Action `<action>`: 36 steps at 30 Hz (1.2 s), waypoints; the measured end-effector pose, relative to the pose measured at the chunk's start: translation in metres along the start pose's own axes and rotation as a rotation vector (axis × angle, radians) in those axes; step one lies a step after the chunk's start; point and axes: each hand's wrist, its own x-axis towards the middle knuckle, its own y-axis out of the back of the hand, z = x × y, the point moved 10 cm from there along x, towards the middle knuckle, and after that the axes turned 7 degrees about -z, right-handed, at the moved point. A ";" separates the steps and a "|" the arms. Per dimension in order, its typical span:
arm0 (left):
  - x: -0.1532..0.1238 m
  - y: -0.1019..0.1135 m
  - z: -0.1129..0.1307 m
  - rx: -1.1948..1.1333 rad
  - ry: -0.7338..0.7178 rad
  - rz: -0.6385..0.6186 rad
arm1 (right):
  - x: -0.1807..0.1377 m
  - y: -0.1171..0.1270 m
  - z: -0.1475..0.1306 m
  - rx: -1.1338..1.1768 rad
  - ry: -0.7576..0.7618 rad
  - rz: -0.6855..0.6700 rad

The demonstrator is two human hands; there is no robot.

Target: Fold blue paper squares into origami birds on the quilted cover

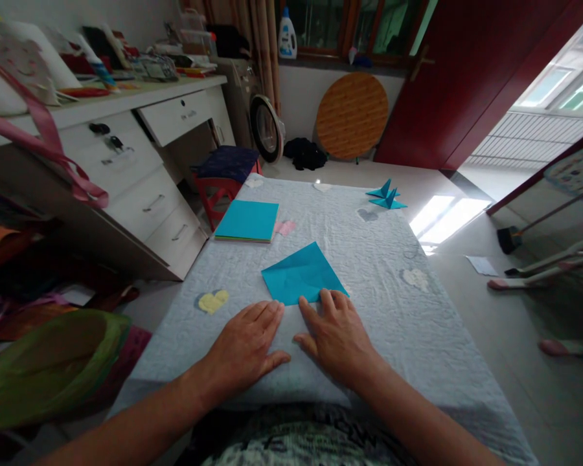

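Observation:
A blue sheet of origami paper (304, 275), creased and folded along its near edge, lies on the cloth-covered table in front of me. My left hand (250, 340) rests flat, its fingertips at the paper's near left corner and its thumb stretched out to the side. On the near right edge lie the fingertips of my right hand (337, 330), spread and pressing the paper down. Neither hand grips anything. Farther off to the left sits a stack of square paper (247, 220), blue on top. Folded blue paper figures (387, 195) with pointed wings stand at the far right corner.
A quilted pale cloth (364, 252) with heart shapes covers the table. Beyond its far left corner is a red stool (218, 194). A white desk (131, 175) with drawers runs along the left, and a green-lined bin (53, 362) stands at the near left.

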 end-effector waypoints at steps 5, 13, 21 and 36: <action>0.000 0.006 0.002 0.081 0.027 0.052 | -0.011 -0.003 0.017 -0.068 0.003 0.030; -0.004 0.010 0.003 0.080 0.042 0.093 | -0.056 -0.005 0.093 -0.169 -0.154 0.038; 0.023 0.039 -0.060 -0.331 0.128 0.137 | -0.035 0.030 0.088 0.048 -0.138 0.206; 0.088 0.012 -0.102 -1.053 0.193 0.142 | 0.019 0.006 0.046 0.300 0.009 0.206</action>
